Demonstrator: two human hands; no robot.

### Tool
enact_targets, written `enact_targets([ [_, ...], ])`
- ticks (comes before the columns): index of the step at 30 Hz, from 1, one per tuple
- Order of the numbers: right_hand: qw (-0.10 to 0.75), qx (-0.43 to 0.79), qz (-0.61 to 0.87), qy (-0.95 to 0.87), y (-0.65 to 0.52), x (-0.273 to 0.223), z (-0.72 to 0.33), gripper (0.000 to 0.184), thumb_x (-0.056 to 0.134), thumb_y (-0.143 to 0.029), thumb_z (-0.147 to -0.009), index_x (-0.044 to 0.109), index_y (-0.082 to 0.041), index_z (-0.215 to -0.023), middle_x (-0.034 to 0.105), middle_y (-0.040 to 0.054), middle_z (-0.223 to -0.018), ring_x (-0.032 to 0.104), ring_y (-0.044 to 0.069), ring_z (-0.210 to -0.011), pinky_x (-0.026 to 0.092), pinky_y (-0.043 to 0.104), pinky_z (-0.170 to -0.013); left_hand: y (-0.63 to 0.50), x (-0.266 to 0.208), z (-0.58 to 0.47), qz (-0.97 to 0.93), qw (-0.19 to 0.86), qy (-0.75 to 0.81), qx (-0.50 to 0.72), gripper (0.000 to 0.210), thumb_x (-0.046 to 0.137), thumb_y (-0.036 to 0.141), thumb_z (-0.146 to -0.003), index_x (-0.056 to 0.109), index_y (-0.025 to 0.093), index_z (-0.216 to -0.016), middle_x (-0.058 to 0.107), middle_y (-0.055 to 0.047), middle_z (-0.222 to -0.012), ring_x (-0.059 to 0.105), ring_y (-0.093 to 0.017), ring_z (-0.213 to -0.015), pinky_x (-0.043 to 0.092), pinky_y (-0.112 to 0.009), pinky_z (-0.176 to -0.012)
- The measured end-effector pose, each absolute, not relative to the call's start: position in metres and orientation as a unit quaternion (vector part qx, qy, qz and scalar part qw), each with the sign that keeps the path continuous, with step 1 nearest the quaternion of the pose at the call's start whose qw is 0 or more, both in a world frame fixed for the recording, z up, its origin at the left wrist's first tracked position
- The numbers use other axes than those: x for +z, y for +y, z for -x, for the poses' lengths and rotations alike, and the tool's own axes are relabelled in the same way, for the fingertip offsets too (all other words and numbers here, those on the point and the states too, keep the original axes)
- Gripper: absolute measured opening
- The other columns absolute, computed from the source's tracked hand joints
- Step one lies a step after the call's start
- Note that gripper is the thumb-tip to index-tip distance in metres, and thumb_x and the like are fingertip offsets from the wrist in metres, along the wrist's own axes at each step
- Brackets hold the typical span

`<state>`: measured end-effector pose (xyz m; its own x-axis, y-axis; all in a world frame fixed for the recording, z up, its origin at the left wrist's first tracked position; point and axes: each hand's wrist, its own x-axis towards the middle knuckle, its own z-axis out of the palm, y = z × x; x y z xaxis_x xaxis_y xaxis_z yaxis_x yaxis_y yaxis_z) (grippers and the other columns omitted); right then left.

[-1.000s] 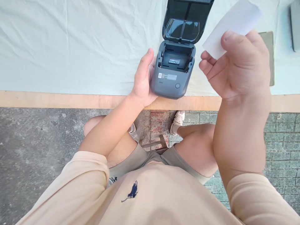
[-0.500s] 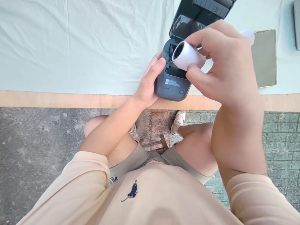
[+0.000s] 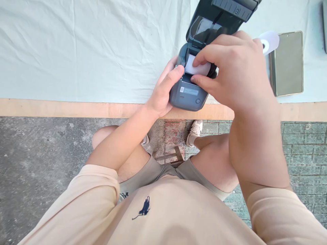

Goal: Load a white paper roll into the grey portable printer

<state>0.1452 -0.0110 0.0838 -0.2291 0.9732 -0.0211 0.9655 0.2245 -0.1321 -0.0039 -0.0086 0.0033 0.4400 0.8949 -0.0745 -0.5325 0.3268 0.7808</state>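
Observation:
A dark label printer (image 3: 188,102) is held at the table's front edge with its lid (image 3: 217,23) raised. My left hand (image 3: 163,86) wraps its left side, thumb on the rim of the opening. Inside the compartment lies a white paper roll (image 3: 196,69). My right hand (image 3: 230,68) reaches in from the right, with thumb and fingertips pinching the roll. The hand hides the printer's right side and part of the lid.
A second white roll (image 3: 271,41) lies by the upper left corner of a phone-like flat device (image 3: 288,64). A pale cloth (image 3: 89,51) covers the table above its wooden edge (image 3: 63,108). A dark object (image 3: 325,27) is cut off at the right border.
My right hand has moved left and lowered the paper roll from above the printer into its compartment. The left hand stays almost still on the printer.

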Motion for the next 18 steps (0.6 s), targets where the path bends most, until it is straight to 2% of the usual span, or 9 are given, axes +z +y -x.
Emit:
enact_targets([
  [2, 0.023, 0.062, 0.623, -0.780, -0.008, 0.085, -0.146, 0.024, 0.068, -0.028, -0.081, 0.066, -0.027, -0.105, 0.068, 0.0055, -0.110, 0.059, 0.038, -0.111, 0.044, 0.055, -0.089, -0.009, 0.003, 0.004, -0.363, 0.774, 0.241, 0.460, 0.026, 0.052, 0.043, -0.091, 0.059, 0.024, -0.108, 0.068, -0.003, -0.088, 0.067, -0.026, -0.114, 0.056, -0.036, -0.091],
  [4, 0.020, 0.047, 0.624, -0.780, -0.004, 0.085, -0.146, 0.023, 0.064, -0.024, -0.081, 0.066, -0.027, -0.104, 0.069, 0.0049, -0.107, 0.061, 0.037, -0.107, 0.043, 0.056, -0.090, -0.010, 0.003, 0.005, -0.369, 0.775, 0.235, 0.456, 0.025, 0.049, 0.040, -0.093, 0.059, 0.024, -0.110, 0.068, -0.002, -0.093, 0.068, -0.024, -0.110, 0.056, -0.034, -0.084],
  [7, 0.021, 0.039, 0.618, -0.785, -0.002, 0.083, -0.146, 0.015, 0.055, -0.026, -0.087, 0.069, -0.027, -0.092, 0.072, 0.0050, -0.099, 0.062, 0.036, -0.107, 0.041, 0.056, -0.090, -0.009, 0.004, 0.005, -0.353, 0.782, 0.244, 0.452, 0.024, 0.050, 0.042, -0.094, 0.061, 0.024, -0.104, 0.068, -0.003, -0.095, 0.068, -0.021, -0.100, 0.055, -0.032, -0.082],
  [10, 0.053, 0.038, 0.605, -0.793, -0.008, 0.087, -0.145, 0.022, 0.051, -0.028, -0.090, 0.070, -0.027, -0.080, 0.072, 0.0042, -0.088, 0.062, 0.034, -0.108, 0.041, 0.054, -0.089, -0.008, 0.004, 0.004, -0.314, 0.789, 0.251, 0.465, 0.022, 0.050, 0.040, -0.093, 0.062, 0.023, -0.099, 0.067, 0.000, -0.091, 0.067, -0.016, -0.090, 0.055, -0.029, -0.084],
  [13, 0.072, 0.053, 0.573, -0.814, -0.017, 0.097, -0.142, 0.025, 0.050, -0.025, -0.091, 0.070, -0.026, -0.075, 0.071, 0.0036, -0.078, 0.062, 0.032, -0.101, 0.041, 0.049, -0.084, -0.006, 0.002, 0.004, -0.287, 0.786, 0.266, 0.478, 0.024, 0.051, 0.040, -0.093, 0.062, 0.020, -0.100, 0.065, 0.000, -0.088, 0.068, -0.014, -0.092, 0.054, -0.027, -0.089],
  [16, 0.071, 0.089, 0.530, -0.840, -0.024, 0.104, -0.141, 0.026, 0.057, -0.030, -0.090, 0.067, -0.025, -0.067, 0.069, 0.0031, -0.070, 0.062, 0.028, -0.092, 0.041, 0.047, -0.082, -0.005, -0.001, 0.006, -0.295, 0.778, 0.291, 0.472, 0.023, 0.060, 0.035, -0.086, 0.060, 0.020, -0.104, 0.063, 0.000, -0.085, 0.070, -0.017, -0.097, 0.054, -0.030, -0.091],
  [18, 0.126, 0.127, 0.501, -0.846, -0.025, 0.102, -0.143, 0.025, 0.062, -0.034, -0.088, 0.065, -0.024, -0.065, 0.066, 0.0019, -0.067, 0.061, 0.023, -0.079, 0.043, 0.044, -0.079, -0.006, -0.003, 0.007, -0.306, 0.773, 0.290, 0.474, 0.029, 0.067, 0.028, -0.080, 0.058, 0.022, -0.107, 0.065, 0.000, -0.087, 0.071, -0.019, -0.099, 0.055, -0.032, -0.092],
])
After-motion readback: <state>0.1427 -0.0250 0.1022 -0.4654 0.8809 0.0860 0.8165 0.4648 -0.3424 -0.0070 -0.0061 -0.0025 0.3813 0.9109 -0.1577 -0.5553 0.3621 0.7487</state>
